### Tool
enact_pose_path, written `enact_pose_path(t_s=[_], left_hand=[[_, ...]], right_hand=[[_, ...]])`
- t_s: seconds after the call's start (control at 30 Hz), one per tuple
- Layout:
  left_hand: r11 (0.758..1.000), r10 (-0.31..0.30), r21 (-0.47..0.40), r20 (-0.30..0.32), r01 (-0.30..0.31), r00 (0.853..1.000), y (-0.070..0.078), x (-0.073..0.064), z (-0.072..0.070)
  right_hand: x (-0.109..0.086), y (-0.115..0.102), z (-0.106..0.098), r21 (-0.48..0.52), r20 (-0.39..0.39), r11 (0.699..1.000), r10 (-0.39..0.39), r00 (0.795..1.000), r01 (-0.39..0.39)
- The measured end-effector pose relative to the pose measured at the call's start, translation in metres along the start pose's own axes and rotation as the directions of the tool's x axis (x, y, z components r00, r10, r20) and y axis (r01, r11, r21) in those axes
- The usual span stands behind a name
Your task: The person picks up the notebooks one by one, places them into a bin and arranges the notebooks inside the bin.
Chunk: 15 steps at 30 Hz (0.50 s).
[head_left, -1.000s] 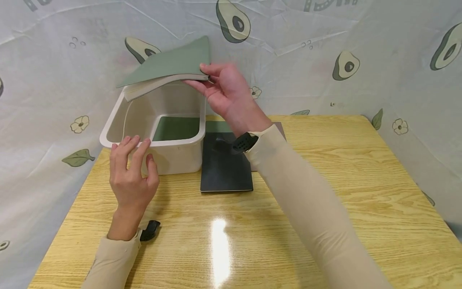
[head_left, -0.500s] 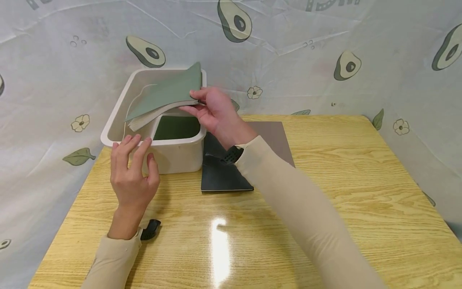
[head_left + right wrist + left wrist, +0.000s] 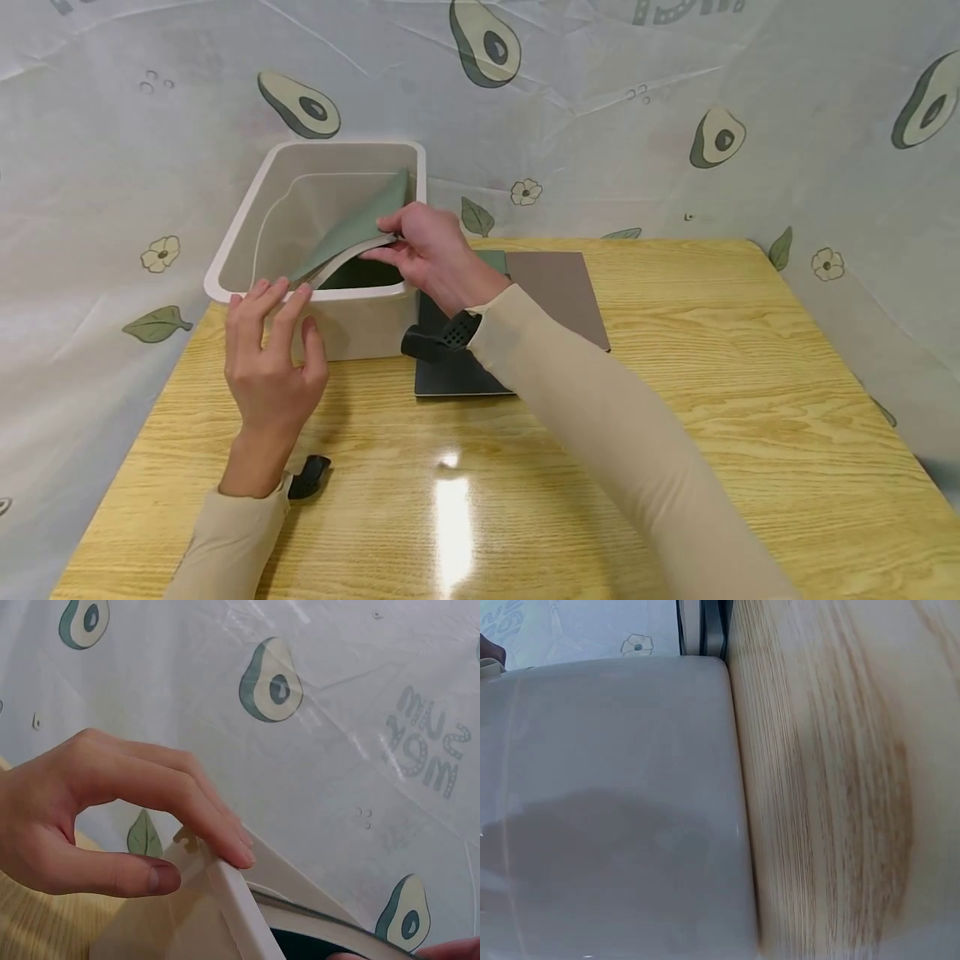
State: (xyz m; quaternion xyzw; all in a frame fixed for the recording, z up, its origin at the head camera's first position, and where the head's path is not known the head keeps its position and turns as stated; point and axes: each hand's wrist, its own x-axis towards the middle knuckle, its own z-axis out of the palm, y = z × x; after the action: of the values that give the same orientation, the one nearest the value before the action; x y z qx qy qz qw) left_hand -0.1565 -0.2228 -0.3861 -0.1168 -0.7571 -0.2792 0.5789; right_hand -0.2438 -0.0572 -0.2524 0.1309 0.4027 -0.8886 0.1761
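Observation:
My right hand [image 3: 435,254] pinches a green soft-covered notebook [image 3: 363,218] by its edge, thumb on top and fingers beneath. The notebook tilts inside a white plastic bin [image 3: 360,329], its page edges bowed toward me. Below it, a dark green surface [image 3: 375,275] shows at the bin's bottom. My left hand [image 3: 276,367] rests its fingertips on the bin's near rim. Seen from the right wrist, the left hand [image 3: 127,810] has its fingers bent gently over the rim, thumb held apart. The bin's outer wall [image 3: 615,742] fills much of the left wrist view.
Right of the bin lie a black notebook [image 3: 457,375], a brown-grey one [image 3: 558,292] and a green one [image 3: 491,260], partly overlapping, on the wooden table [image 3: 675,358]. A curtain [image 3: 600,150] printed with avocados hangs behind and beside the table.
My right hand has lowered the green notebook from above the bin's far side down into it, moving toward me. The left hand has stayed on the rim.

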Motion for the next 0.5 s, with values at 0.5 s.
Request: enact_pose_path(t_s=[0.5], left_hand=[[1.0, 0.0, 0.008, 0.012, 0.0, 1.0, 0.0004, -0.0008, -0.0001]], right_hand=[[-0.002, 0.0031, 0.0027, -0.327, 0.003, 0.942, -0.075, 0.997, 0.072]])
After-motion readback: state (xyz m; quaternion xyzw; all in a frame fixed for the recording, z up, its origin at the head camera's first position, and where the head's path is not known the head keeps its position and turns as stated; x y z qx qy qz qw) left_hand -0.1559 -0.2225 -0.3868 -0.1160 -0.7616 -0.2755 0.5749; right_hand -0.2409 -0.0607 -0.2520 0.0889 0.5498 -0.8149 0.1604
